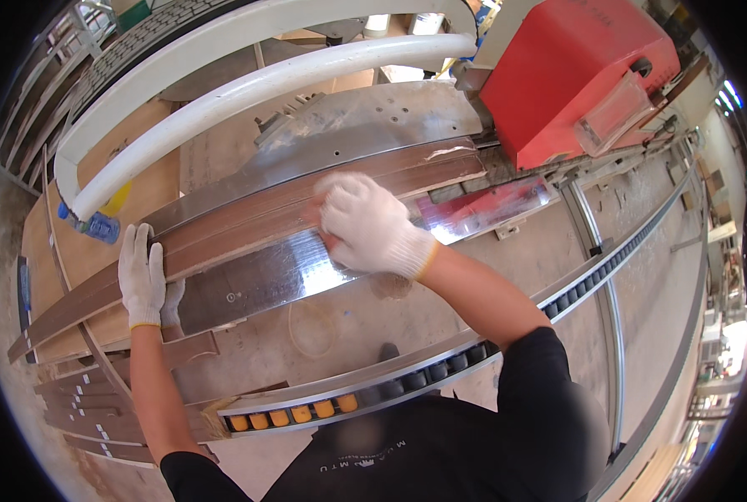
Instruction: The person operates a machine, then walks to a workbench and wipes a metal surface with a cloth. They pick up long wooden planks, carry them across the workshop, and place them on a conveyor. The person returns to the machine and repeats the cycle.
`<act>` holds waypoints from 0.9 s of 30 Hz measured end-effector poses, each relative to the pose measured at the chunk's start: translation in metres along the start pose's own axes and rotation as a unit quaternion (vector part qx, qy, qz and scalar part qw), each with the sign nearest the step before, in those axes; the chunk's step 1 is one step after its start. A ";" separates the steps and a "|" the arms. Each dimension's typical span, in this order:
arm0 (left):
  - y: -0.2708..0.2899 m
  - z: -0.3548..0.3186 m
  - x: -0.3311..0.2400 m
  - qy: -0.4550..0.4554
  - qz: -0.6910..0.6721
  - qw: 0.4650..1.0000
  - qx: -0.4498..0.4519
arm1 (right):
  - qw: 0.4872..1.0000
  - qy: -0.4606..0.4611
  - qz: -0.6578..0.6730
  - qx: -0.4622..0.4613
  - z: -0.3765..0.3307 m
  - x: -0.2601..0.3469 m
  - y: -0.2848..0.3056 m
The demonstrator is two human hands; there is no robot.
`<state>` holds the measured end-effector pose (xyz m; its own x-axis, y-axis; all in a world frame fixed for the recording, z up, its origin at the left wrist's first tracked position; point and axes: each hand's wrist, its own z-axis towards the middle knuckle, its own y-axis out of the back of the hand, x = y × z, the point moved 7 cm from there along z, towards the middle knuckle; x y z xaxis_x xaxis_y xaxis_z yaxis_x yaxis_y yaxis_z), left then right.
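From the head camera, you are looking down on a long brown wooden strip (248, 219) that lies across the shiny metal machine table (256, 284), running from the lower left up toward the red machine housing (574, 71) at the upper right. The strip seems to be more than one slat laid side by side, though you cannot tell how many.

Your left hand (142, 276), in a white knit glove, rests on the near edge of the strip well toward its left end. The fingers lie flat and stretched out over the wood, with the thumb dropping down below the edge (pressing rather than gripping, as far as the picture shows).

Your right hand (372, 224), also gloved in white, sits on top of the strip near its middle, closer to the red housing. Its fingers are curled over the wood, palm down; it is blurred, so you cannot tell whether they close around the strip or only push on it.

Behind the strip, two white curved tubes (248, 84) arch over the table, the nearer one ending in a blue fitting (99, 226) just left of your left hand. In front of you, a curved rail with a row of black and orange rollers (373, 393) runs along the table's near side. More brown slats (89, 410) are stacked at the lower left.
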<state>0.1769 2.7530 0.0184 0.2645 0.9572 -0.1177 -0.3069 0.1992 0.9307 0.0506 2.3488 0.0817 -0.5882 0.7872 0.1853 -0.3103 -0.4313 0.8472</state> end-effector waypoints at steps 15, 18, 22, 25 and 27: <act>0.027 -0.017 0.061 -0.183 -0.011 0.978 0.101 | 0.975 -0.171 -0.142 0.020 0.031 -0.040 -0.049; 0.033 -0.017 0.113 -0.196 0.001 0.973 0.124 | 0.974 -0.158 -0.158 0.039 0.033 -0.040 -0.051; 0.025 -0.015 0.171 -0.131 -0.015 0.983 0.129 | 0.977 -0.119 -0.173 0.048 0.035 -0.034 -0.049; 0.017 -0.016 0.185 -0.160 0.013 0.982 0.099 | 0.979 -0.124 -0.156 0.049 0.035 -0.035 -0.047; 0.013 -0.016 0.190 -0.167 0.032 0.981 0.097 | 0.982 -0.124 -0.143 0.030 0.034 -0.036 -0.045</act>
<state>0.2091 2.9406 0.0024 0.5448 0.8380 0.0323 -0.1619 0.0673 0.9845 0.1107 2.3549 0.0536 -0.2825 0.9582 0.0451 -0.3869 -0.1568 0.9087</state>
